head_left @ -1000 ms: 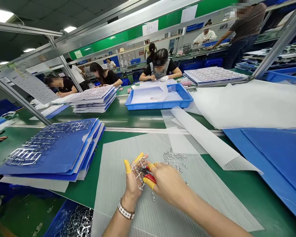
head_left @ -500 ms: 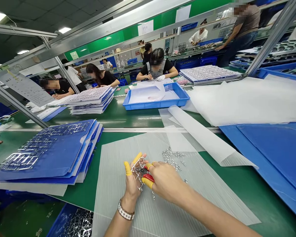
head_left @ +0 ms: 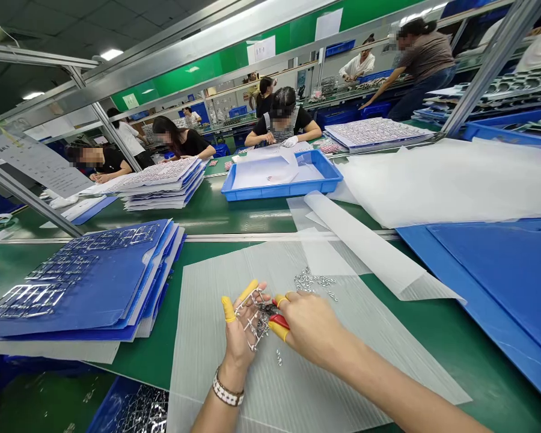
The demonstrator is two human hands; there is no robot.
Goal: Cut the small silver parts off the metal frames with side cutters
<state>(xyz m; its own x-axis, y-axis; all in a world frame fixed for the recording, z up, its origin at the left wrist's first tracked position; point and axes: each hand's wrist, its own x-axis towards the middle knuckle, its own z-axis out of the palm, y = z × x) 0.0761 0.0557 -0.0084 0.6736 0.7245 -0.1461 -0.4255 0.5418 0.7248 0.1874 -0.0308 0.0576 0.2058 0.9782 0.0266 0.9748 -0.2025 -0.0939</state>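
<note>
My left hand (head_left: 238,346), palm up with yellow finger cots on thumb and a finger, holds a shiny chrome sprue frame (head_left: 251,323). Several small silver pieces rest in that palm beside the frame. Closed around red-handled nippers (head_left: 279,321), my right hand (head_left: 315,322) also wears yellow cots. The dark jaws of the nippers are at the frame's right side; whether they bite on a runner I cannot tell. Beyond the right hand lies a scatter of small silver parts (head_left: 304,279), on a translucent foam sheet (head_left: 216,282). A few more parts (head_left: 279,357) lie below the hands.
At left, a stack of blue sheets (head_left: 112,282) carries chrome sprue frames (head_left: 31,299). A rolled white sheet (head_left: 379,252) and blue boards (head_left: 500,270) are at right. Across the bench stands a blue tray (head_left: 279,191). Other people (head_left: 282,120) sit opposite.
My right hand and the nippers have shifted slightly right, away from my left palm. The view has moved a little. A person at the back right now leans further over.
</note>
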